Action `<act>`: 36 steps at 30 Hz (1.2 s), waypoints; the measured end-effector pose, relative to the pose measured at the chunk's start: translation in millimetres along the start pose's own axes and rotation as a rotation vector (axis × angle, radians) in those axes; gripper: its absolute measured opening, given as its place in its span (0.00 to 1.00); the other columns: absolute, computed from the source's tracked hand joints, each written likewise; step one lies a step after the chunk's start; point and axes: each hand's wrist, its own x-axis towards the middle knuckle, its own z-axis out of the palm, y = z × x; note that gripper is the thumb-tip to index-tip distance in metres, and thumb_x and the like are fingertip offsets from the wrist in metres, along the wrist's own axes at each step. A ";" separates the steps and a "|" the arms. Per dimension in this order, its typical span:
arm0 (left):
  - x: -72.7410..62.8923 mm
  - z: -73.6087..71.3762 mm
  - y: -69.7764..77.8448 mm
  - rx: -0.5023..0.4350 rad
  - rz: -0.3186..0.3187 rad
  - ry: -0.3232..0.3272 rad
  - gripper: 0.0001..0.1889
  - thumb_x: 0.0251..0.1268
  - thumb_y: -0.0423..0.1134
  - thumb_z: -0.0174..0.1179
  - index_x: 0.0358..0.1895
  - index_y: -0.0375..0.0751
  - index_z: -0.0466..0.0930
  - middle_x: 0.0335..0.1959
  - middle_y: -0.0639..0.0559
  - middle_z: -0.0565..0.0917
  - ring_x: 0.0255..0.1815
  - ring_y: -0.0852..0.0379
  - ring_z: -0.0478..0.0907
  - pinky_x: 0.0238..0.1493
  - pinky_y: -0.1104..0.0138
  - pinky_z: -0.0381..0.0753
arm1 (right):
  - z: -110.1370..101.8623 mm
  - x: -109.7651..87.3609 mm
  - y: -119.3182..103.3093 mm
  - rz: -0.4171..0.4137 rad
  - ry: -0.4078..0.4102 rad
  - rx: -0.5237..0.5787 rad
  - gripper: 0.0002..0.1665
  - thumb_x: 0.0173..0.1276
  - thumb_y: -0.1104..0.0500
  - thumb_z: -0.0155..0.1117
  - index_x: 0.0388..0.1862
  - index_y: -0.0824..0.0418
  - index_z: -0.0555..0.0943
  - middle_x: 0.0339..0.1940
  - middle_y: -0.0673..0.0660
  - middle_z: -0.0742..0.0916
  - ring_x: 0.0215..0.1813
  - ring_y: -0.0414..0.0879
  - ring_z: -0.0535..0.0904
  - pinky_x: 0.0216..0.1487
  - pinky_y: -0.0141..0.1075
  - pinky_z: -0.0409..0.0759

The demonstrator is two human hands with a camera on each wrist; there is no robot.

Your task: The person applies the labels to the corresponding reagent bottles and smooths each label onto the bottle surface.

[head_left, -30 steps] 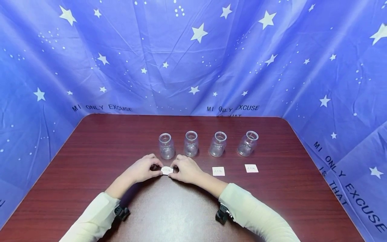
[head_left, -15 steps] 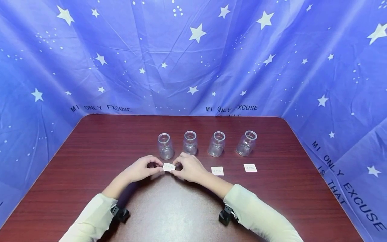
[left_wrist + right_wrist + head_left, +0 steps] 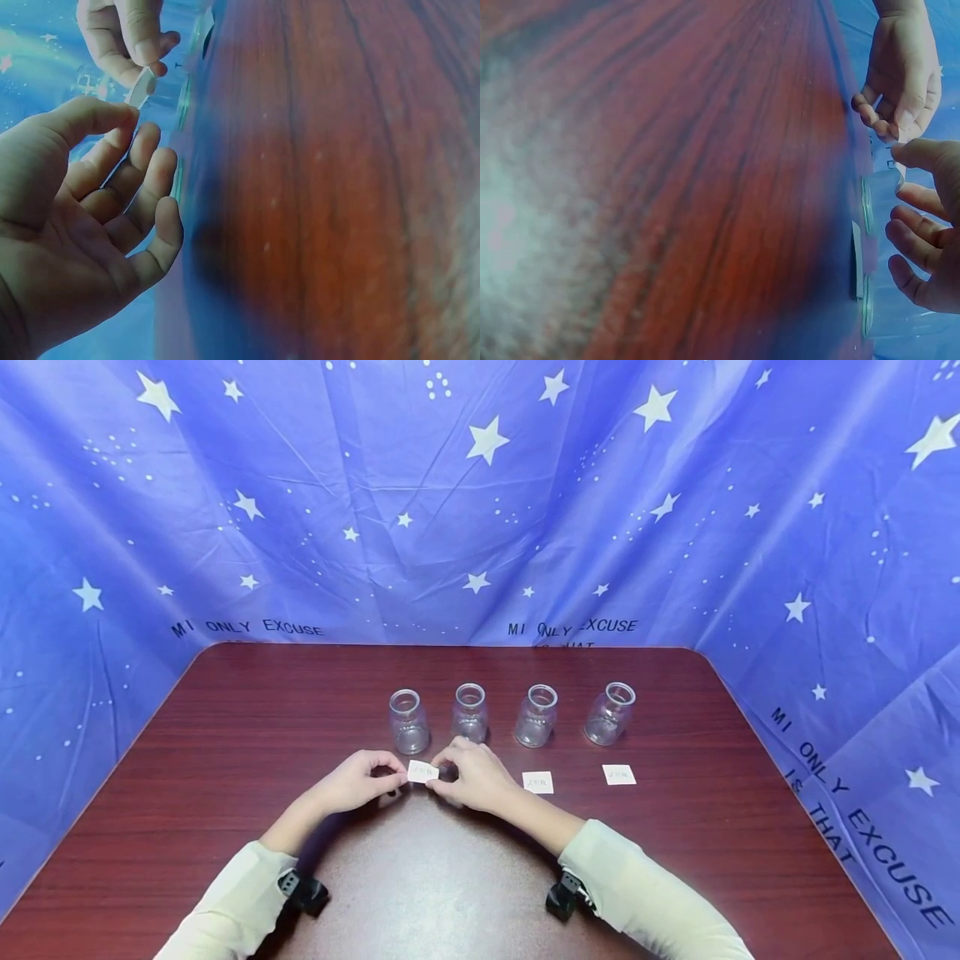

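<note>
A small white paper label (image 3: 423,772) with faint handwriting is held up between both hands, just in front of the leftmost glass jar (image 3: 408,722). My left hand (image 3: 362,781) pinches its left edge between thumb and index finger; the other fingers curve loosely, as the left wrist view shows. At the opposite edge, my right hand (image 3: 472,777) pinches the paper with thumb and index finger. In the right wrist view the label (image 3: 901,161) appears nearly edge-on, slightly bent.
Three more open glass jars, the second (image 3: 470,714), third (image 3: 536,717) and fourth (image 3: 610,714), stand in a row to the right. Two white labels, one nearer (image 3: 537,782) and one farther right (image 3: 618,774), lie on the dark red table (image 3: 262,710). A blue star-patterned curtain (image 3: 360,485) encloses it.
The label has risen off the tabletop and shifted slightly right and away, tilting a little. Both hands still pinch it. The right hand has lifted and moved somewhat right.
</note>
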 end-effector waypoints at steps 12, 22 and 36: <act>4.9 5.6 4.1 -0.040 -0.011 0.053 0.07 0.70 0.29 0.59 0.39 0.25 0.82 0.31 0.38 0.87 0.30 0.59 0.82 0.32 0.73 0.77 | -5.9 -8.6 -2.6 -0.098 0.157 0.104 0.16 0.65 0.56 0.77 0.49 0.58 0.87 0.37 0.54 0.85 0.34 0.45 0.80 0.38 0.29 0.74; 6.4 12.0 12.8 -0.063 0.047 0.013 0.07 0.72 0.28 0.58 0.42 0.24 0.81 0.31 0.36 0.86 0.30 0.61 0.81 0.35 0.72 0.79 | -4.6 -14.3 -5.0 -0.118 0.213 0.082 0.08 0.66 0.56 0.76 0.41 0.57 0.90 0.27 0.50 0.79 0.26 0.28 0.63 0.28 0.22 0.66; 7.8 17.0 22.5 -0.018 0.093 0.014 0.07 0.76 0.32 0.59 0.44 0.31 0.83 0.32 0.37 0.85 0.29 0.59 0.80 0.34 0.71 0.80 | -3.0 -17.9 -2.6 -0.144 0.223 0.222 0.07 0.66 0.59 0.75 0.41 0.61 0.91 0.26 0.51 0.80 0.29 0.48 0.78 0.31 0.23 0.71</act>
